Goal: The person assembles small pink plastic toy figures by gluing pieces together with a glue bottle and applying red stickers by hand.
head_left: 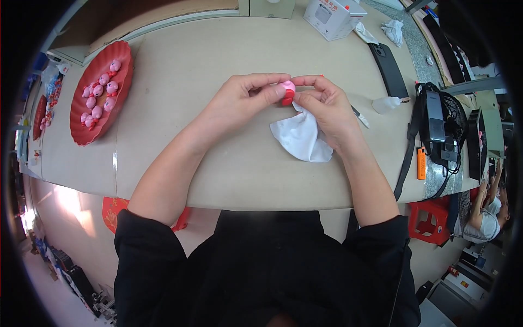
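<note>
Over the middle of the beige table, my left hand (245, 98) and my right hand (321, 101) meet on a small pink figurine (287, 89) with a red base. My left thumb and fingers pinch it from the left. From the right, my other hand's fingertips touch it, and a white cloth (300, 136) is tucked under that palm and hangs down onto the table.
A red tray (81, 128) at the far left carries several more pink figurines (98, 95). To the right lie a black phone (388, 68), a small white squeeze bottle (385, 103), a black bag (441, 131) and an orange lighter (421, 162). A white box (332, 16) stands at the back.
</note>
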Tool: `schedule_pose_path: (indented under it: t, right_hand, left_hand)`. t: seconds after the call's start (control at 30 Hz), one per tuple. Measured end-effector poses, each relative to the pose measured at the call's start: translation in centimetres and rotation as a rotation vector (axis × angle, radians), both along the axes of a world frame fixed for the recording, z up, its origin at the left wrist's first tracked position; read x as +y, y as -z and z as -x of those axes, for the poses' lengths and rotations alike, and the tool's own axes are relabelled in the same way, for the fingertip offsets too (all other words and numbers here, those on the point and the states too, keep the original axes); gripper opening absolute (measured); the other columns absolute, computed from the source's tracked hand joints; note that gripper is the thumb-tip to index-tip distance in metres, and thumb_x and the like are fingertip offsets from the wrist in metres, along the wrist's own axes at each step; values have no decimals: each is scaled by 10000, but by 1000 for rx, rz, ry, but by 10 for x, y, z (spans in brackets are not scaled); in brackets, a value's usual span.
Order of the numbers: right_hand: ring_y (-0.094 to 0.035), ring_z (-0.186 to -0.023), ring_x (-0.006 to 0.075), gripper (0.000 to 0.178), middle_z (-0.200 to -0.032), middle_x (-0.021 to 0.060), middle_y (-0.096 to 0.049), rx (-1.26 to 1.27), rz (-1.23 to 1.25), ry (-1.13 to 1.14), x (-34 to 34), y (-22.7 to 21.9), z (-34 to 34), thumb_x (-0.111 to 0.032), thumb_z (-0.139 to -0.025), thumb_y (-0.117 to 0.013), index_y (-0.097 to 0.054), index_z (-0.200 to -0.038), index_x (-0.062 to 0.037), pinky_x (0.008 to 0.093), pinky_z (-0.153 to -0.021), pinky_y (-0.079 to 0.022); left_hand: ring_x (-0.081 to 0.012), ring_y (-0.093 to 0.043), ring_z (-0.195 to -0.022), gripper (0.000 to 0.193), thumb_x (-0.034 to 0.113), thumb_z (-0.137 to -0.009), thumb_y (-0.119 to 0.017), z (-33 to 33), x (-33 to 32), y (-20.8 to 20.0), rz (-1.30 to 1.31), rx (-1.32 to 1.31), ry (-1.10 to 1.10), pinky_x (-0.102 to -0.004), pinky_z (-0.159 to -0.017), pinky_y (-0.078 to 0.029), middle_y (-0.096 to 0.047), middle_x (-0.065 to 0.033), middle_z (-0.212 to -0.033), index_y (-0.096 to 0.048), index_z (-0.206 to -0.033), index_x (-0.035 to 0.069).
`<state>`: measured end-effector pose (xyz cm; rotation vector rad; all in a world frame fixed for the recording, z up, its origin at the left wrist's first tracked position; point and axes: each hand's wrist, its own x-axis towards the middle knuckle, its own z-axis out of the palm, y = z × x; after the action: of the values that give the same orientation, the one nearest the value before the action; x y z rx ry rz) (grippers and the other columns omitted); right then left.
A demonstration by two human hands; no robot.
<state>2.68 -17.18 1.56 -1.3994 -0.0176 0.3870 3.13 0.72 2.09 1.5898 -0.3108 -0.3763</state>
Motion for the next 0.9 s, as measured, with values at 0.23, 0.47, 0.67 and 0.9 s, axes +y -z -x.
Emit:
schedule_pose_path:
  t: [0.23, 0.47, 0.67, 0.9]
  right_hand:
    - [-553, -741, 83, 303, -821, 89, -627, -35, -107, 33, 0, -5, 3, -84, -772, -599, -497, -1038, 16, 218, -684, -422]
    - [-553, -755, 86, 325, -835, 87, -627, 2, -113, 3, -2, -2, -1, -129, -774, -631, -484, -1031, 3, 217, -675, -423]
    - [-555, -768, 93, 285, -880, 89, -610, -32, -172, 7, -4, 2, -2, -80, -778, -614, -483, -1018, 0, 218, -686, -429]
    - [-570, -695, 58, 317, -1024, 107, -539, -163, -106, 20, 0, 4, 1, -7, -744, -630, -471, -1018, 6, 157, -583, -446]
  left_hand:
    - [-66, -499, -724, 363, 89, -768, -641, 7, -4, 3, -13, -209, -77, -206, -696, -432, -576, -2, -812, -557, -1119, 48]
    - [-76, -504, -762, 395, 63, -745, -658, 7, -5, 9, -42, -161, -140, -214, -719, -432, -570, -3, -822, -550, -1124, 43]
    - [-94, -517, -798, 391, 33, -742, -649, 5, -4, 10, -138, -365, -96, -227, -756, -426, -555, -22, -884, -551, -1121, 37]
    - [-122, -533, -844, 440, -1, -737, -641, 5, -7, 11, 229, -102, -55, -243, -780, -474, -487, -49, -1000, -498, -1154, -3]
